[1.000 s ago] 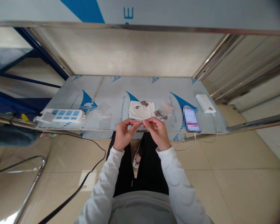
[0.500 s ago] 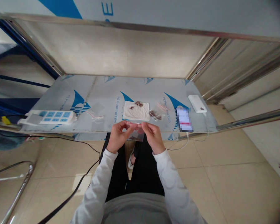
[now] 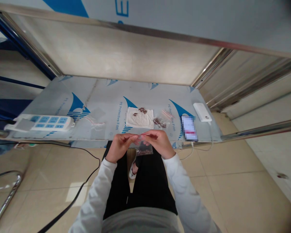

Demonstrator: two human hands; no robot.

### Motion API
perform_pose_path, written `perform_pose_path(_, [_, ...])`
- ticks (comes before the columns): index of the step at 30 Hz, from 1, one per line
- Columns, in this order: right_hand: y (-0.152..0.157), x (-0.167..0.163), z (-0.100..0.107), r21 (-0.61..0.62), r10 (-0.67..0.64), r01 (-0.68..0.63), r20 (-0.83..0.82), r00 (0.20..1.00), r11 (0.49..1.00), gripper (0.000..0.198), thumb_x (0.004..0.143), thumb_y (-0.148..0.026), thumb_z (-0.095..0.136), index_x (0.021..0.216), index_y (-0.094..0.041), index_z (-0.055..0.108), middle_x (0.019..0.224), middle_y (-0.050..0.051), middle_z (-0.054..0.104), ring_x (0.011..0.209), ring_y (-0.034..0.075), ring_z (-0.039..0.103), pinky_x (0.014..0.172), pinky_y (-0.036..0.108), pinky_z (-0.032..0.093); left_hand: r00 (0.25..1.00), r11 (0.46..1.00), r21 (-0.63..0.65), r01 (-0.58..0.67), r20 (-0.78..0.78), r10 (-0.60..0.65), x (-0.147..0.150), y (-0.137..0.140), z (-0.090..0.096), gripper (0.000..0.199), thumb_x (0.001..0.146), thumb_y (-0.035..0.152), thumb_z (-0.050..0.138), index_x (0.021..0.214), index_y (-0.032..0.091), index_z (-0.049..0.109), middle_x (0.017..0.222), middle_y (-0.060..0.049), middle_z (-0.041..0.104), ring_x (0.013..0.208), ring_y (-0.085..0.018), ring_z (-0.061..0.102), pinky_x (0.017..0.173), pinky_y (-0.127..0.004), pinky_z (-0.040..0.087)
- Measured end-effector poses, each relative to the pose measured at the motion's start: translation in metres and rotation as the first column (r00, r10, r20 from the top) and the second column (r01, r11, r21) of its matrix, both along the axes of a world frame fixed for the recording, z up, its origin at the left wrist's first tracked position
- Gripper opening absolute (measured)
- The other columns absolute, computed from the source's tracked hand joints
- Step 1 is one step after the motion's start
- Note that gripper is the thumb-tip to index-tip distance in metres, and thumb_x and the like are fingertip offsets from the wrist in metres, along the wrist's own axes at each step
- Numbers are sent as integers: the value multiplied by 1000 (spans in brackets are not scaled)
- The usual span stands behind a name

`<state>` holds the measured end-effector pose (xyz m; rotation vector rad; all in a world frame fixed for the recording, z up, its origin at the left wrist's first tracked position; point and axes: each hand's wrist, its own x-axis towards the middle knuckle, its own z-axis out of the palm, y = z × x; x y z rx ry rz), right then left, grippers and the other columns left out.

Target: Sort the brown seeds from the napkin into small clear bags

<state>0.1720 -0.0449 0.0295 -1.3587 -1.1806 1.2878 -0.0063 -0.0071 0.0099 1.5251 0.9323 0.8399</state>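
Note:
A small clear zip bag (image 3: pixel 145 149) hangs from my fingers in front of the table edge, with brown pieces at its bottom. My left hand (image 3: pixel 122 145) pinches the left part of its top, and my right hand (image 3: pixel 158 142) pinches the top close beside it. Just beyond lies a white cloth (image 3: pixel 140 118) with a little heap of brown pieces (image 3: pixel 142 110) and a few loose ones on it. To its right rests another clear bag (image 3: pixel 163 123) holding brown pieces. The fingertips hide the bag's upper edge.
On the film-covered table (image 3: pixel 104 97) stand a white power strip (image 3: pixel 48 123) at left, and a phone (image 3: pixel 189 127) and white power bank (image 3: pixel 201 112) with cables at right. Empty zip bags (image 3: pixel 94 120) lie left of centre. A shelf (image 3: pixel 174 19) overhangs the back.
The right hand has shifted left along the bag's top, so both hands' fingertips are nearer each other. The bag hangs slightly lower. The whole view has shifted a little.

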Motion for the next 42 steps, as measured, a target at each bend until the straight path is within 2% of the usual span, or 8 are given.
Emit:
perform_pose_path(3, [8,17,-1,-23,27,-26,53,998,999,27,70,-42,72,81,-17,71,67,4,70,56,17,65,55,28,53,995,998,45,-41,-86,45,-2,4,0,25,83,40,60,81,21,76,74,-4,75,72,-22,70,73,-31,53])
perform_pose_path(7, [38,66,-16,12,-277,277,117,954,961,34,64,-39,75,87,-15,68,73,6,72,60,19,67,60,31,56,925,941,169,-293,-199,324,-27,15,-7,33,86,43,53,88,19,75,82,-5,76,82,-23,69,78,-31,50])
perform_pose_path(14, [89,134,-61,76,-479,567,633,608,820,13,62,-21,66,73,-15,66,76,10,72,80,24,68,75,33,51,483,696,515,-500,-502,718,-97,42,-55,38,83,43,52,102,16,69,91,-10,71,83,-24,63,79,-35,46])
perform_pose_path(22, [97,142,-71,126,-434,549,764,477,826,10,66,-20,63,75,-16,60,82,12,68,88,28,64,80,39,46,106,631,560,-537,-697,709,-97,45,-70,52,79,49,57,119,16,59,121,-16,58,109,-34,50,88,-45,37])
perform_pose_path(30, [76,122,-70,551,-644,363,730,227,752,40,76,-37,58,108,-13,59,106,20,59,107,35,48,91,51,36,121,640,536,-550,-708,696,-100,44,-75,28,82,40,58,102,25,71,114,-10,63,104,-31,51,84,-43,33])
perform_pose_path(34, [53,58,-51,617,-674,284,606,423,734,33,79,-33,56,105,-14,62,102,15,62,98,28,55,90,47,41,175,591,594,-546,-609,774,-98,37,-75,23,84,38,57,97,27,73,109,-7,66,98,-28,52,82,-41,32])
perform_pose_path(38, [43,-31,-34,368,-362,216,396,844,904,33,85,-41,52,102,-15,64,94,11,69,79,19,63,68,30,49,305,546,679,-491,-453,838,-81,20,-67,24,86,40,57,100,30,72,107,-5,68,89,-23,54,81,-39,31])
perform_pose_path(42, [55,-84,-26,168,-83,38,267,960,985,34,79,-45,61,90,-14,70,86,9,73,75,19,67,66,28,52,452,511,745,-428,-313,836,-58,6,-55,20,85,36,59,100,33,72,104,-5,69,91,-22,55,84,-38,31])
